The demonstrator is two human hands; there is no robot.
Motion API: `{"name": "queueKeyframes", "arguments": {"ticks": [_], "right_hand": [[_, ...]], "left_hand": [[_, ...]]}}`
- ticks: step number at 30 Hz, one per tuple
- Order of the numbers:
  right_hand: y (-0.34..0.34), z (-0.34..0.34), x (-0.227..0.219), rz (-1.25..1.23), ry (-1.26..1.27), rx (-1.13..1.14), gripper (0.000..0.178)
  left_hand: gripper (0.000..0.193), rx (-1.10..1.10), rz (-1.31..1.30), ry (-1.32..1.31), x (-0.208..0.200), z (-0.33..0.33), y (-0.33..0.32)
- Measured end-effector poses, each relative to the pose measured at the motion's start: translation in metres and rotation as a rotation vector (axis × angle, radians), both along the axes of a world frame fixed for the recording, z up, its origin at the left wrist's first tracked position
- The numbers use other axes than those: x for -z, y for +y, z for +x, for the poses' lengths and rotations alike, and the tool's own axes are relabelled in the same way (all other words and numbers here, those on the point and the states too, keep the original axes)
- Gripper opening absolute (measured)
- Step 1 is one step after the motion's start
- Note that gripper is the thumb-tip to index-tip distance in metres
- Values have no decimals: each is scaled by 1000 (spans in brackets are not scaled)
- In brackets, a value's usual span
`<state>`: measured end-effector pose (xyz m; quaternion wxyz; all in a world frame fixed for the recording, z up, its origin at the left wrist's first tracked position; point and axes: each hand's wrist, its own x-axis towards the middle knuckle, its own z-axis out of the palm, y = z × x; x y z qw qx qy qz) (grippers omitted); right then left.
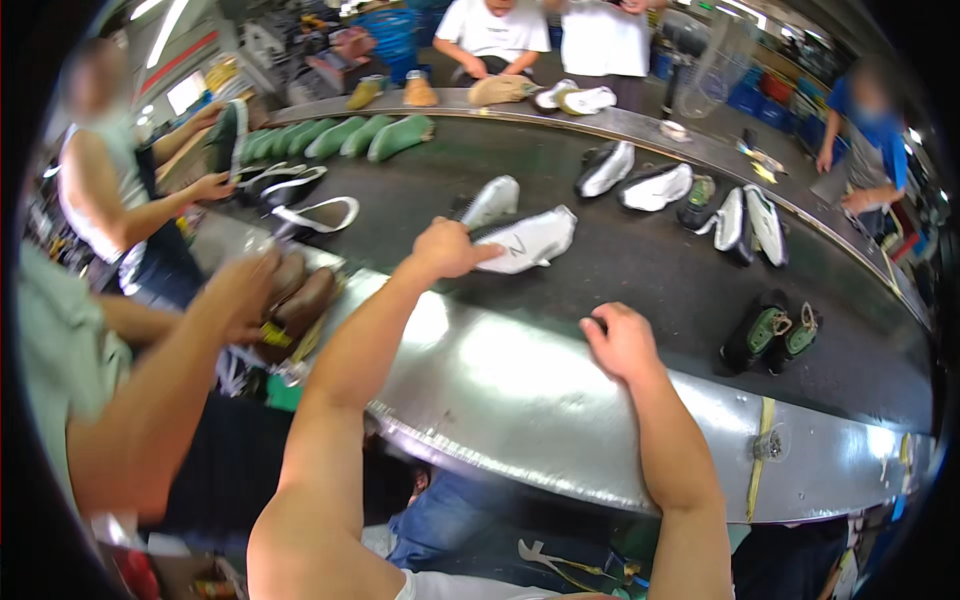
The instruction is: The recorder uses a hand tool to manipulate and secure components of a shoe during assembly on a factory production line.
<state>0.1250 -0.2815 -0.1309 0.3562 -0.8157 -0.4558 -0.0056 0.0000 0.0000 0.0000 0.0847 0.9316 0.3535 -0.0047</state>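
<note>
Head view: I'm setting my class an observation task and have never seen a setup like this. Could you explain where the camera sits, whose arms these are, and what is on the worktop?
There is no robot here. A fisheye camera worn on a person's head looks down, so straight edges bend, and the two bare forearms entering from below are the wearer's own.

The left hand has its thumb on a white shoe; its other fingers are mostly hidden, so its grip is unclear. The right hand, nearer the metal ledge, shows nothing held.

On the dark worktop are green foot-shaped pieces, black-and-white shoes and black-and-green shoes. Other people are around it.
</note>
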Motion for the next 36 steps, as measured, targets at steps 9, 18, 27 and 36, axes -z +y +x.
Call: {"name": "queueKeyframes", "arguments": {"ticks": [9,18,27,36], "right_hand": [[-119,-63,-14,46,-498,-79,33],[-371,-354,82,-235,44,-157,35],[-401,-430,75,-492,253,80,59],[-447,-422,149,304,1261,226,42]], "left_hand": [[82,17,-220,-198,9,-162,-169],[79,366,117,-375,52,-194,-232],[107,354,40,-64,41,-129,-193],[90,311,-430,-503,84,-248,-260]]}}
